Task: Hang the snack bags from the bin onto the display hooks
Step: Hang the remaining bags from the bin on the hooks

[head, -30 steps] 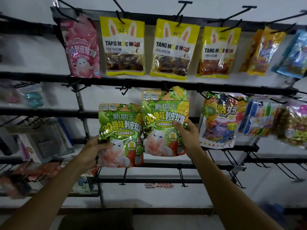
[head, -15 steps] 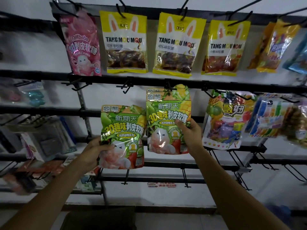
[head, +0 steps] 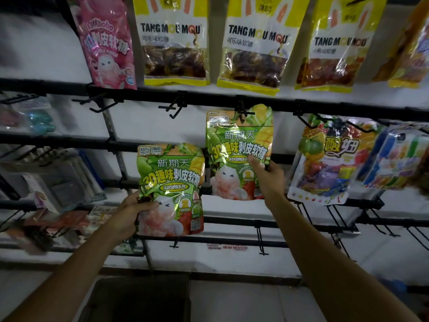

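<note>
Display rack (head: 209,99) fronts 2 hands (head: 126,214) (head: 269,180) gripping 2 green bags (head: 171,173) (head: 236,140)

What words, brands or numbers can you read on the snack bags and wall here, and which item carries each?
"TANG MOU MQU": three yellow bags, top row.
"可乐味软糖": the two leftmost of them.
"白桃bobo", "3D剥皮软糖": pink bag.
"新期天", "3D趣味剥皮软糖", "冰封动物系列": lower green bag in the left hand, upper green bag in the right hand.
"≥50%", "0脂肪": lower green bag's top corner.
"酸妞": fruit bag.
Too blurred: red wall sign, small print.
</note>
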`<state>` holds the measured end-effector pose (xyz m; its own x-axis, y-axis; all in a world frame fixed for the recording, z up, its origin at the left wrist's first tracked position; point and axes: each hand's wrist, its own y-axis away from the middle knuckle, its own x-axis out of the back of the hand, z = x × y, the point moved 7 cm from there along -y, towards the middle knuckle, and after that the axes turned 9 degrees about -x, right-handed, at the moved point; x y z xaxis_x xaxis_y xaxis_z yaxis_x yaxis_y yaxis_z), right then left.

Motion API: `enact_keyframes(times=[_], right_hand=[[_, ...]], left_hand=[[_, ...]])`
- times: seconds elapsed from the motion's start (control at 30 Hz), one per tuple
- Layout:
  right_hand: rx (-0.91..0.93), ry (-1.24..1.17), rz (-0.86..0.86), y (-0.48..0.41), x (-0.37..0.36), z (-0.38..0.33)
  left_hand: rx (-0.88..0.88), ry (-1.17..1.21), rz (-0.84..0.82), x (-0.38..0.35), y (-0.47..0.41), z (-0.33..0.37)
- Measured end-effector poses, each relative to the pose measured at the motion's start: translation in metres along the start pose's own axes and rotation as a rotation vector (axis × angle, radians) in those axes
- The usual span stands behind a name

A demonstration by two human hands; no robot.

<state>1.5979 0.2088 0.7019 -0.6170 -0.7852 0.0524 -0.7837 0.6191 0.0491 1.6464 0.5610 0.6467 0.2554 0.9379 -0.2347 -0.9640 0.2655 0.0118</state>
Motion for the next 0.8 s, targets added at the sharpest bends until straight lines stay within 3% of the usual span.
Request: enact_keyframes(times=[0.27, 0.57, 0.8], right_hand=[[-0.053, 0.031, -0.005, 0.021, 0.004, 0.026], [-0.159, 0.020, 0.150, 0.053, 0.037, 0.040], [-0.198, -0.031, -0.383, 0.090, 0.003, 0.008]], left_hand=[[-0.005, -0.012, -0.087, -0.003, 0.016, 0.005], [-0.066, -0.074, -0.170, -0.024, 0.037, 0.027], [-0.053, -0.029, -0.219, -0.065, 0.058, 0.040]])
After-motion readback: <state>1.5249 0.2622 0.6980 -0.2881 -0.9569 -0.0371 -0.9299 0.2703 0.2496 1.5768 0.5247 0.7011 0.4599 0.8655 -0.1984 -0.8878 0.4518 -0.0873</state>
